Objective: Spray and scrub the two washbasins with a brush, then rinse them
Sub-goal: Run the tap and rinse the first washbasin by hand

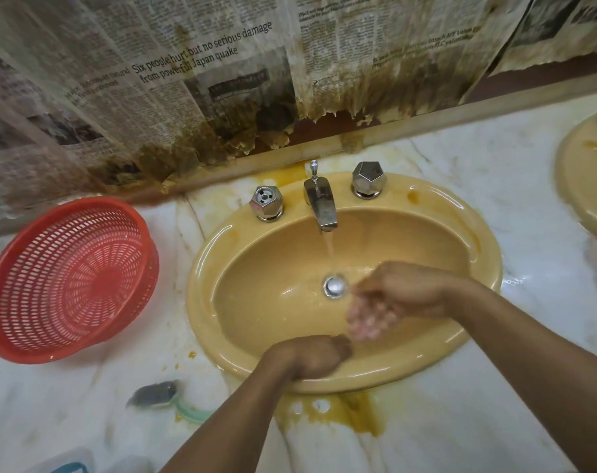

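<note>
1. Two hands are in my view, both inside the near washbasin point(256, 302), a yellow oval bowl set into a white marble counter point(495, 387).
2. My feed shows the left hand point(310, 358) low against the bowl's near wall, its fingers curled tight into a fist with nothing visible in it.
3. I see the right hand point(401, 293) just right of the chrome drain plug point(335, 287). Its fingers point(367, 320) point down and look relaxed and slightly apart, though blur smears them, so I hold that loosely.
4. Water runs from the chrome spout point(321, 204) in a thin stream point(330, 247) that lands near the plug, just beside the right hand.
5. One faceted knob point(267, 203) stands left of the spout and another point(368, 180) stands right of it.
6. I find the brush point(157, 394) lying on the counter left of the basin, apart from both hands, its dark head to the left and its green handle running toward the left forearm.
7. I see a red mesh basket point(61, 268) tilted on the counter farther left.
8. At the right edge I catch part of the second washbasin point(583, 186), well apart from the hands.
9. Yellow-brown stains point(355, 414) mark the counter in front of the near basin, and stained newspaper point(187, 80) covers the wall behind.
</note>
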`<state>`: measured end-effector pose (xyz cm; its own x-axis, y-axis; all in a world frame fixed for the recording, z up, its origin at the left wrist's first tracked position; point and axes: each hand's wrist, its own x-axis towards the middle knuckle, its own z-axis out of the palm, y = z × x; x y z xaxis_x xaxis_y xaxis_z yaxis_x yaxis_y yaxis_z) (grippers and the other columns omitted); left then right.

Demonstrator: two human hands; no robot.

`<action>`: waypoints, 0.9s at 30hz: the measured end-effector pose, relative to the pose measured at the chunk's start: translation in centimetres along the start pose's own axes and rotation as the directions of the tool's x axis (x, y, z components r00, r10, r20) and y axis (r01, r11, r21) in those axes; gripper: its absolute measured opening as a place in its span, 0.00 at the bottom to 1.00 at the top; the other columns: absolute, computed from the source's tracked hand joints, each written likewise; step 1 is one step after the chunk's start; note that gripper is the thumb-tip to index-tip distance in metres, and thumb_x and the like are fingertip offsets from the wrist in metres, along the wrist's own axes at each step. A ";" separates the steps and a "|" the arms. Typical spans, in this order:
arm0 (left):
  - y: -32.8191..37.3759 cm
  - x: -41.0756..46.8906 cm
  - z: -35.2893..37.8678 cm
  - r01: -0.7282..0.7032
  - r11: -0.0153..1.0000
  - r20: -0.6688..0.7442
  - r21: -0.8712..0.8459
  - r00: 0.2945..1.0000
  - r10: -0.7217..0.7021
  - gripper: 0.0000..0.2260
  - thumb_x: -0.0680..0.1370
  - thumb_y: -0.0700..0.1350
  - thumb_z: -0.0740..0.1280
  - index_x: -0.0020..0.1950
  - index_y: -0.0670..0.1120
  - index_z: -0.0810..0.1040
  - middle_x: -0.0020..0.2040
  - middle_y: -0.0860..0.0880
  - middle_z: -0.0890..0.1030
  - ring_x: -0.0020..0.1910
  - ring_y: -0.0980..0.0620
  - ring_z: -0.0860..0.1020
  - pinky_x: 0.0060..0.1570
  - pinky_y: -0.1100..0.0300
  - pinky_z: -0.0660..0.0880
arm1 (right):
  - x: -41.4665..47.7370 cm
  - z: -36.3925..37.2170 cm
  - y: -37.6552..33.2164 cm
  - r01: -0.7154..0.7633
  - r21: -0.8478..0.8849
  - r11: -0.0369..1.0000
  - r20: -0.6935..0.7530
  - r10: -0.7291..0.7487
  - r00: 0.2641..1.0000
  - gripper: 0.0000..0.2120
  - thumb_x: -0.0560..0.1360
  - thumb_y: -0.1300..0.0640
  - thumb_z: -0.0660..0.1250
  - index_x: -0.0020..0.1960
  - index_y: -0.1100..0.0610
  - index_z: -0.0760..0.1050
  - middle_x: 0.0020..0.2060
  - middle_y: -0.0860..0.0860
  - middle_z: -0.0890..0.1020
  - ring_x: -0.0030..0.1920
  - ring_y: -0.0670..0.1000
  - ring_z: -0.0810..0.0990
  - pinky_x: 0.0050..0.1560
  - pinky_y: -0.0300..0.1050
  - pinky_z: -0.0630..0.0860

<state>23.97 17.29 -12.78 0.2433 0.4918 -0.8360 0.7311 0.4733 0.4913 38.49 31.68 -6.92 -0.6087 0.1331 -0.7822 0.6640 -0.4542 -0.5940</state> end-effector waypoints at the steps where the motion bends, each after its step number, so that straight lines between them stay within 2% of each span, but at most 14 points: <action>1: -0.5 0.8 -0.4 -0.010 1.000 0.007 0.002 1.000 0.010 0.21 0.88 0.52 0.52 0.77 0.47 0.70 0.77 0.46 0.71 0.74 0.45 0.70 0.71 0.55 0.64 | -1.2 -0.4 1.0 -0.018 -0.240 0.971 -0.095 -0.005 0.995 0.20 0.85 0.53 0.59 0.50 0.67 0.83 0.43 0.58 0.87 0.46 0.58 0.87 0.53 0.51 0.83; 2: -1.1 1.3 -0.8 -0.017 0.999 -0.013 -0.045 1.000 0.016 0.18 0.87 0.50 0.56 0.73 0.46 0.75 0.73 0.46 0.76 0.69 0.46 0.75 0.69 0.55 0.69 | -2.2 -1.1 2.1 -0.055 -0.494 0.868 -0.182 -0.041 0.982 0.21 0.84 0.51 0.59 0.42 0.59 0.83 0.38 0.52 0.86 0.43 0.55 0.85 0.50 0.47 0.81; 4: -2.7 2.4 -1.5 -0.063 0.965 -0.107 -0.253 0.994 0.037 0.11 0.82 0.42 0.65 0.60 0.46 0.86 0.61 0.49 0.85 0.54 0.53 0.81 0.58 0.58 0.76 | -3.6 -2.7 4.3 -0.177 -0.868 0.464 -0.275 -0.151 0.949 0.25 0.84 0.43 0.50 0.35 0.52 0.73 0.34 0.46 0.77 0.43 0.52 0.76 0.52 0.46 0.72; 5: -3.3 2.7 -1.7 -0.096 0.939 -0.155 -0.329 0.987 0.047 0.10 0.80 0.38 0.68 0.54 0.46 0.88 0.54 0.50 0.87 0.48 0.55 0.81 0.54 0.60 0.77 | -3.7 -3.4 5.6 -0.221 -0.945 0.242 -0.272 -0.203 0.941 0.28 0.82 0.40 0.42 0.37 0.51 0.72 0.37 0.46 0.77 0.45 0.52 0.75 0.59 0.47 0.68; 6: -3.6 3.0 -1.9 -0.116 0.920 -0.219 -0.374 0.975 0.034 0.09 0.78 0.35 0.69 0.49 0.45 0.88 0.47 0.50 0.88 0.44 0.56 0.81 0.51 0.62 0.78 | -3.6 -3.9 7.2 -0.235 -0.966 0.107 -0.254 -0.241 0.937 0.34 0.79 0.38 0.33 0.41 0.50 0.74 0.43 0.46 0.80 0.49 0.50 0.76 0.66 0.48 0.63; 7: -3.5 3.3 -2.1 -0.140 0.894 -0.292 -0.426 0.956 0.011 0.09 0.77 0.33 0.69 0.47 0.42 0.88 0.42 0.48 0.87 0.41 0.55 0.82 0.48 0.63 0.78 | -3.4 -4.3 8.9 -0.226 -0.972 0.061 -0.233 -0.297 0.926 0.41 0.77 0.37 0.26 0.47 0.49 0.78 0.48 0.44 0.82 0.53 0.48 0.77 0.72 0.50 0.55; 9: -2.5 3.9 -2.8 -0.192 0.755 -0.415 -0.627 0.902 -0.116 0.06 0.77 0.32 0.70 0.47 0.39 0.86 0.40 0.44 0.86 0.37 0.52 0.82 0.41 0.62 0.78 | -2.9 -4.5 11.8 -0.227 -0.971 0.072 -0.235 -0.454 0.860 0.47 0.77 0.38 0.21 0.52 0.47 0.81 0.49 0.42 0.84 0.57 0.45 0.79 0.76 0.51 0.46; 11: -0.7 4.7 -4.3 -0.276 0.461 -0.433 -0.843 0.858 -0.277 0.02 0.78 0.35 0.72 0.47 0.40 0.85 0.43 0.42 0.85 0.40 0.48 0.83 0.41 0.59 0.79 | -2.5 -4.0 12.9 -0.248 -0.962 0.116 -0.269 -0.560 0.783 0.42 0.82 0.40 0.29 0.48 0.47 0.84 0.43 0.40 0.85 0.54 0.45 0.81 0.76 0.54 0.48; 13: 1.1 5.5 -6.4 -0.322 0.098 -0.334 -0.942 0.860 -0.386 0.07 0.83 0.42 0.68 0.48 0.40 0.82 0.45 0.42 0.85 0.44 0.46 0.83 0.45 0.55 0.81 | -1.9 -3.4 12.7 -0.303 -0.946 0.114 -0.311 -0.580 0.753 0.39 0.81 0.41 0.34 0.48 0.48 0.85 0.44 0.41 0.85 0.55 0.46 0.81 0.77 0.57 0.47; 14: 1.7 5.8 -7.4 -0.317 -0.033 -0.280 -0.948 0.877 -0.391 0.11 0.85 0.45 0.64 0.48 0.39 0.80 0.45 0.42 0.84 0.46 0.45 0.83 0.47 0.54 0.80 | -1.6 -3.1 12.5 -0.326 -0.938 0.118 -0.335 -0.551 0.765 0.39 0.79 0.41 0.34 0.50 0.49 0.85 0.47 0.42 0.86 0.56 0.47 0.81 0.77 0.59 0.45; 15: 2.3 6.0 -8.3 -0.297 -0.110 -0.235 -0.949 0.893 -0.384 0.15 0.86 0.47 0.60 0.49 0.39 0.79 0.45 0.42 0.83 0.46 0.44 0.83 0.48 0.54 0.79 | -1.4 -2.9 12.2 -0.347 -0.930 0.125 -0.358 -0.534 0.766 0.40 0.77 0.41 0.33 0.52 0.49 0.84 0.48 0.44 0.86 0.58 0.47 0.80 0.78 0.59 0.43; 16: 2.8 6.1 -9.0 -0.271 -0.138 -0.206 -0.953 0.908 -0.364 0.17 0.87 0.48 0.58 0.49 0.39 0.79 0.44 0.42 0.83 0.45 0.44 0.82 0.47 0.54 0.78 | -1.3 -2.7 11.9 -0.364 -0.922 0.133 -0.377 -0.525 0.763 0.40 0.76 0.41 0.32 0.53 0.50 0.84 0.50 0.45 0.86 0.58 0.47 0.80 0.77 0.60 0.41; 21: 4.6 6.4 -10.2 -0.193 -0.067 -0.170 -0.979 0.950 -0.261 0.19 0.87 0.50 0.57 0.46 0.42 0.81 0.39 0.44 0.83 0.38 0.47 0.84 0.34 0.58 0.83 | -1.2 -2.9 12.0 -0.383 -0.908 0.172 -0.415 -0.496 0.762 0.41 0.75 0.41 0.32 0.54 0.51 0.84 0.50 0.46 0.86 0.59 0.49 0.79 0.77 0.60 0.39; 27: 4.0 5.7 -10.8 -0.196 -0.149 -0.167 -0.969 0.968 -0.188 0.17 0.87 0.47 0.58 0.49 0.40 0.82 0.41 0.43 0.85 0.35 0.45 0.86 0.34 0.54 0.84 | -1.3 -2.9 11.5 -0.378 -0.911 0.166 -0.411 -0.448 0.794 0.43 0.73 0.42 0.29 0.54 0.51 0.83 0.51 0.47 0.85 0.60 0.50 0.79 0.77 0.61 0.40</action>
<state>21.40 29.86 -12.99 -0.0081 0.5090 -0.8607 -0.7745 0.5413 0.3274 48.21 28.83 -13.29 -0.6018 0.6715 -0.4324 0.7360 0.6765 0.0262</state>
